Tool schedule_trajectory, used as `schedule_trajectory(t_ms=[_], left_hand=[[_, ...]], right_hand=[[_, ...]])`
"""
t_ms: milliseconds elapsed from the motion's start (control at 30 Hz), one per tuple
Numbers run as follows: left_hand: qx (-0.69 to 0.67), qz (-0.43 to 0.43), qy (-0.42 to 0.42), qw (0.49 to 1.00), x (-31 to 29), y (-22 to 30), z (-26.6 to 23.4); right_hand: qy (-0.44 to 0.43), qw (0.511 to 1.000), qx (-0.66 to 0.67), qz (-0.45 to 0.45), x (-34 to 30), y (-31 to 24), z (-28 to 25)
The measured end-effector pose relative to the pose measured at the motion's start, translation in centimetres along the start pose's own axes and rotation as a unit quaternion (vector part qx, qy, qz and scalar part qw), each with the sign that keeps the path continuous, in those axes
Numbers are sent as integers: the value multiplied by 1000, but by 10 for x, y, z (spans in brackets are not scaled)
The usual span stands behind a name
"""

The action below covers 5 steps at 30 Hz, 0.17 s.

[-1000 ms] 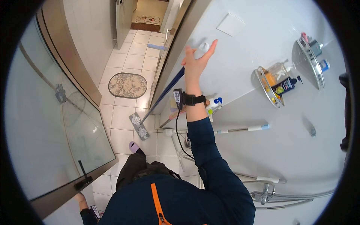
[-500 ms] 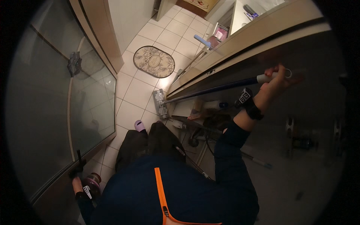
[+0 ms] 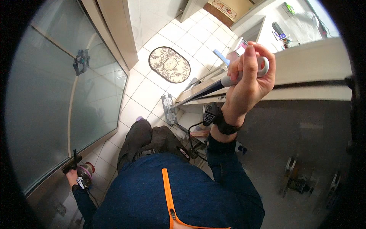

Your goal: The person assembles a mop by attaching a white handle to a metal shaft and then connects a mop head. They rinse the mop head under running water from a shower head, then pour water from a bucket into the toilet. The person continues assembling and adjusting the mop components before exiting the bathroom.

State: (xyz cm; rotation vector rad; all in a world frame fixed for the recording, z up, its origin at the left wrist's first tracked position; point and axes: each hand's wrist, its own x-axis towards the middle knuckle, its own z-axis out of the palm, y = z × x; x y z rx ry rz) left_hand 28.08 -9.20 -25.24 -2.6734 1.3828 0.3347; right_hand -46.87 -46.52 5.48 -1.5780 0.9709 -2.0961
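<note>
A flat mop with a dark blue pole (image 3: 200,91) leans away from me, its grey rectangular head (image 3: 168,108) low by the floor tiles. My right hand (image 3: 249,70) is closed around the mop's grey grip, near the ring at its end. A small device with a cable is strapped to that wrist. Far to the lower left, my left hand (image 3: 71,177) is at the black handle (image 3: 73,162) of the frosted glass door (image 3: 42,126). Its fingers are partly hidden but look closed on that handle.
A patterned oval mat (image 3: 169,65) lies on pale tiles ahead. To the right stands a pale panel (image 3: 309,72) with a dark opening below it. Small items lie on the white counter (image 3: 267,32). A light blue handle (image 3: 221,57) stands beside the panel. A rounded pot (image 3: 86,171) is near my left wrist.
My right hand has moved left and up with the mop's grip, from the dark opening to in front of the pale panel. The view has brightened and shifted slightly. My left hand stays at the door.
</note>
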Motion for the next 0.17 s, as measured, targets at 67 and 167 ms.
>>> schedule_trajectory(t_ms=[67, 167], left_hand=[[236, 135, -22, 962, -3, -6, 6], [424, 237, -11, 874, -1, -15, 12]], right_hand=[[28, 999, -19, 20, 16, 16, 16], [36, 998, 13, -41, 58, 36, 45]])
